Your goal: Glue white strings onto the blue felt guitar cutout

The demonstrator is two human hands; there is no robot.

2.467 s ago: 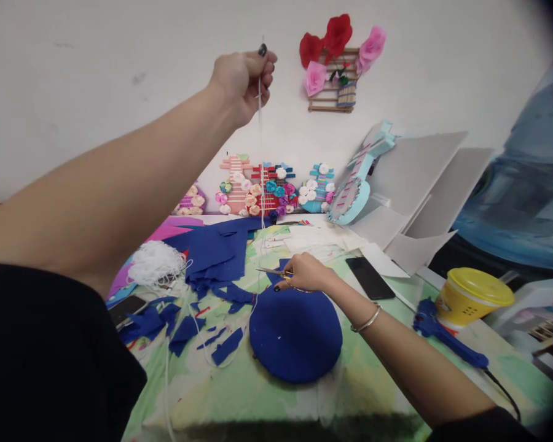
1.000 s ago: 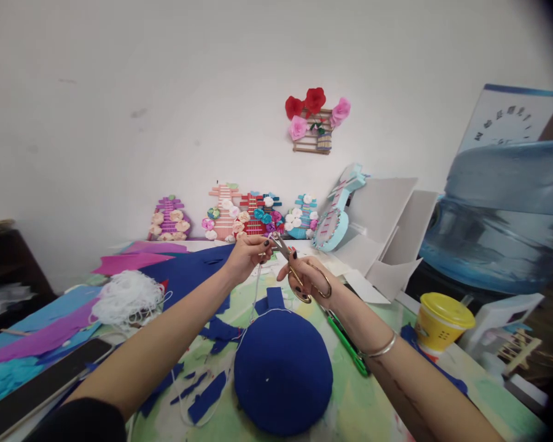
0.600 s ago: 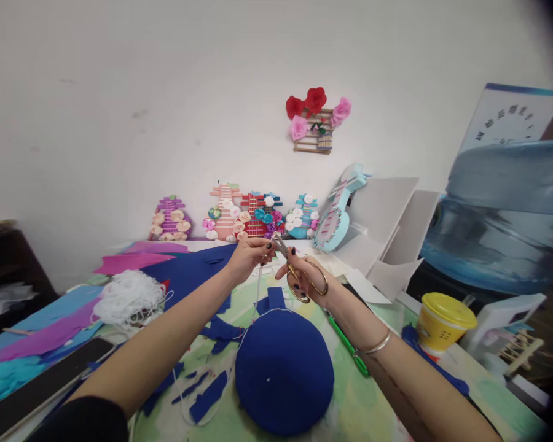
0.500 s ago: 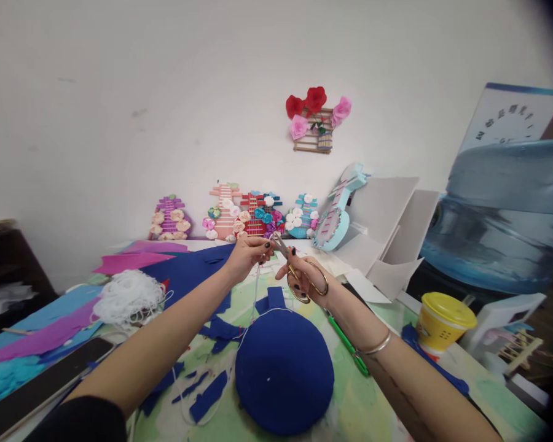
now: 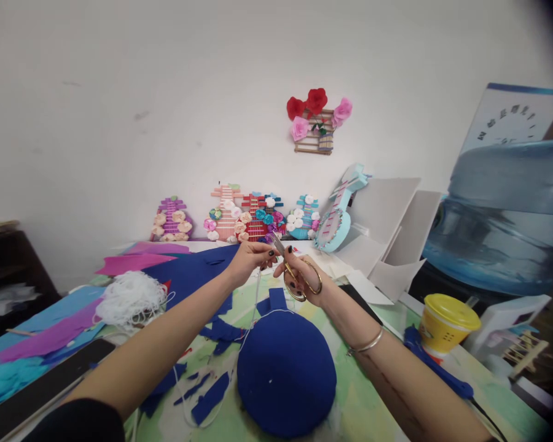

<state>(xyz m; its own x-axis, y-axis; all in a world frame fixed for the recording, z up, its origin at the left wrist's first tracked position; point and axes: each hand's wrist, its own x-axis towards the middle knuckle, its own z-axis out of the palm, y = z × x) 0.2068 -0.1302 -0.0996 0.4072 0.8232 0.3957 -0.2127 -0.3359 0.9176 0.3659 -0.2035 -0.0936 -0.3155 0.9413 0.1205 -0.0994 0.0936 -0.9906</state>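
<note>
One string is pinched by the left hand and scissors are clasped by the right hand mid-frame, the far-right bottle part-filled.

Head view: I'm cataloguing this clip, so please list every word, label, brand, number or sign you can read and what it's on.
Upright board: an arc of dark characters, too blurred to quote; a line below is partly hidden by the water bottle.
Yellow tub: dark marks, too small to tell if they are print.
Scissors, round blue piece: no lettering seen.
Nothing reads clearly.
</note>
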